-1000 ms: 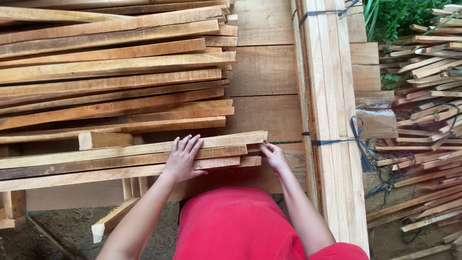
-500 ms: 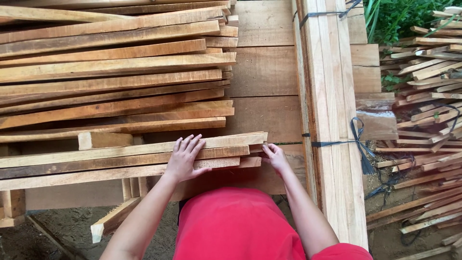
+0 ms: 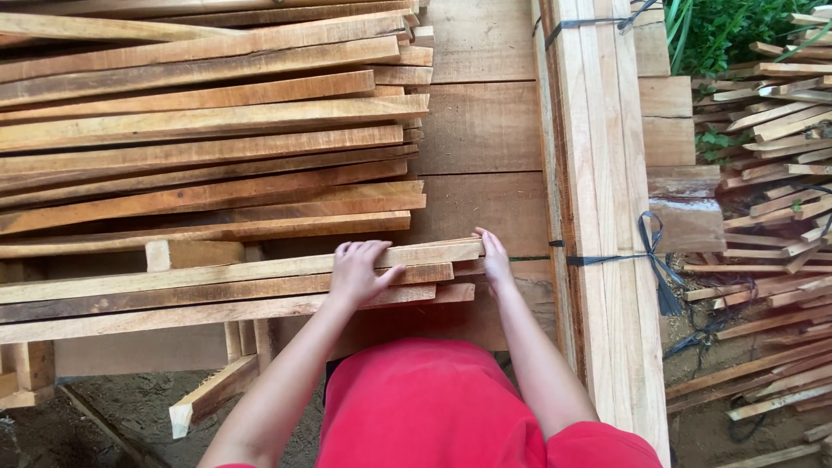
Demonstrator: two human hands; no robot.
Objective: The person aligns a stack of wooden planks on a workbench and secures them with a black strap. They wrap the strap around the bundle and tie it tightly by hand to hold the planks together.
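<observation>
My left hand (image 3: 360,270) lies flat, palm down, on top of a few long wooden slats (image 3: 217,282) that run left to right in front of me. My right hand (image 3: 495,258) presses its fingers against the right ends of those slats, where the ends are uneven. The slats rest on a wooden frame (image 3: 234,342). Neither hand grips anything. I wear a red top.
Behind the slats lies a big pile of similar strips (image 3: 208,130) on wide planks (image 3: 481,121). A tall strapped bundle of boards (image 3: 602,217) runs along my right. Loose offcuts (image 3: 771,173) are heaped at far right, with green plants beyond.
My left hand has drawn its fingers closer together on the slats. My right hand has moved up slightly against the ends, and the top slat's end now sits further left.
</observation>
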